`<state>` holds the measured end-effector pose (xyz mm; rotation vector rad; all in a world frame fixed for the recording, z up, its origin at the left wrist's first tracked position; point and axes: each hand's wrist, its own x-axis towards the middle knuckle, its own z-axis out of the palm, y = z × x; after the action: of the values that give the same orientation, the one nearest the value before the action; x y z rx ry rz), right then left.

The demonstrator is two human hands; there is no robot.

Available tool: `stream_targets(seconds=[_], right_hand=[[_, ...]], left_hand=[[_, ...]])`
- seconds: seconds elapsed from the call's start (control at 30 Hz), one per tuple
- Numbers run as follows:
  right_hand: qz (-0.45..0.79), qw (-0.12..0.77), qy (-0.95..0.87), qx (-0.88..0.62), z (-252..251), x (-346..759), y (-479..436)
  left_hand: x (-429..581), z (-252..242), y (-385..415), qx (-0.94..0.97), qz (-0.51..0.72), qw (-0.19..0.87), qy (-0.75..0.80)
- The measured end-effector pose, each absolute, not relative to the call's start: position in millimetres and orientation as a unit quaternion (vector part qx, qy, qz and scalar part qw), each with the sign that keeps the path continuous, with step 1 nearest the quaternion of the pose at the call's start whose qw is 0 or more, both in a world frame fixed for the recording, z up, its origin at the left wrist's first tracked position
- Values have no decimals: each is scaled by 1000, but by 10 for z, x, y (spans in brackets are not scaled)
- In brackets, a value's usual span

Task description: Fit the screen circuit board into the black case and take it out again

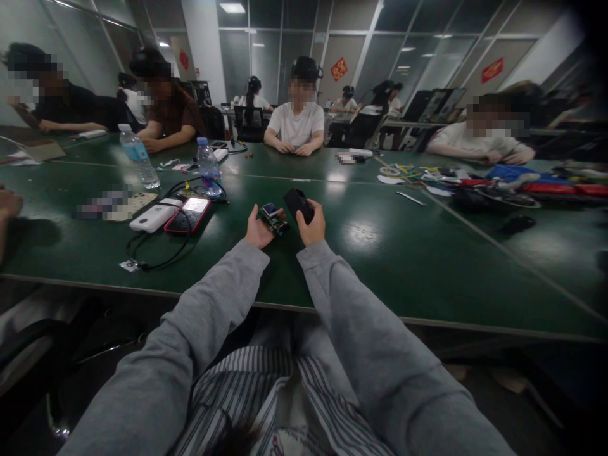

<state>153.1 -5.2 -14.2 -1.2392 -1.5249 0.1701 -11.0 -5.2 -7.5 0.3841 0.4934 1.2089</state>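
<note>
My left hand (pixel 257 229) cradles a small green circuit board (pixel 275 221) with a little screen on its upper face. The board lies across the palm and fingers, tilted toward the right. My right hand (pixel 313 225) is wrapped round a black box-shaped case (pixel 297 201), its upper end turned up and left. Board and case are held close together above the green table (pixel 285 272), with a narrow gap between them. What the inside of the case holds is too dark to tell.
To the left lie a white power bank (pixel 154 215), a phone in a red case (pixel 189 215) and a looping black cable (pixel 173 258). Two water bottles (pixel 140 158) stand behind them. Tangled cables (pixel 418 172) and a pen (pixel 411 199) are at right. Several people sit around the table.
</note>
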Motion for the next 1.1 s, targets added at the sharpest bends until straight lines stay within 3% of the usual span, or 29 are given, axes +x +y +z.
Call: stream_targets(seconds=[0.23, 0.67, 0.83, 1.1], right_hand=[[77, 579, -694, -421, -110, 1252, -261], [102, 486, -767, -406, -274, 1230, -169], [177, 463, -780, -381, -347, 1231, -142], [419, 555, -591, -409, -304, 1282, -7]], left_hand=[[-89, -99, -47, 189, 549, 780, 235], [-96, -51, -81, 185, 543, 781, 246], [-80, 4, -84, 195, 543, 776, 254], [-69, 21, -121, 257, 540, 761, 251]])
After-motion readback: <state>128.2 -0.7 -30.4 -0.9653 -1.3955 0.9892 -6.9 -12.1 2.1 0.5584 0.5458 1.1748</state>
